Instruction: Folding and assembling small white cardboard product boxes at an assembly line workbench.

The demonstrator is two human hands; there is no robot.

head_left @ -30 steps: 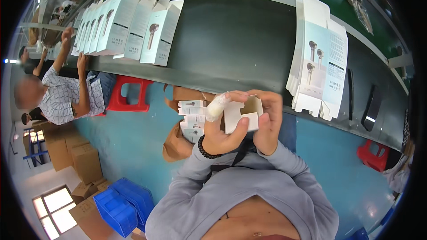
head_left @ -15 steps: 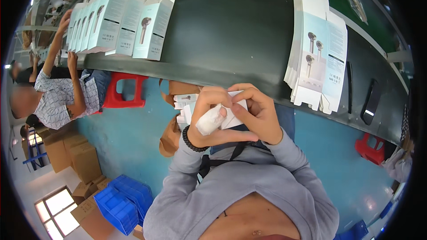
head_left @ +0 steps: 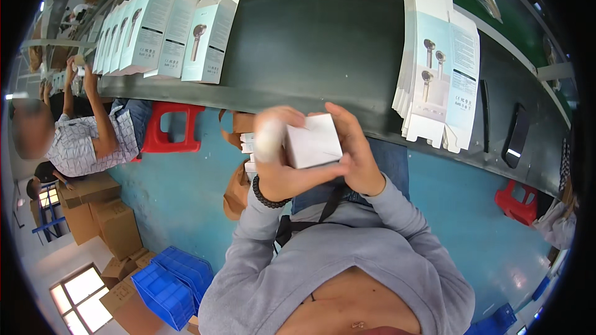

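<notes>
Between my two hands is a small white carton [head_left: 315, 142], its plain white end turned up toward me. My left hand [head_left: 276, 164] grips its left side, the thumb stretched along the near edge; a white wrapping covers one of its fingers, blurred by motion. My right hand [head_left: 360, 155] holds the opposite side, with the thumb at the near right corner and the fingers behind. The carton's lower part is hidden below its top. Behind my left wrist, printed cartons [head_left: 248, 142] show partly beside a brown open box [head_left: 236, 195].
On the dark worktable [head_left: 310, 43] a row of upright light-blue cartons [head_left: 208, 43] stands left. Flattened cartons [head_left: 437, 68] are stacked right, beside a black phone-like object [head_left: 516, 136]. A co-worker [head_left: 93, 127] sits left near a red stool [head_left: 171, 127]. Blue crates [head_left: 171, 282] stand lower left.
The white carton has turned so its closed end faces up, and my fingers have shifted from its top to its sides. The co-worker's hands have moved from the carton row, lower and left.
</notes>
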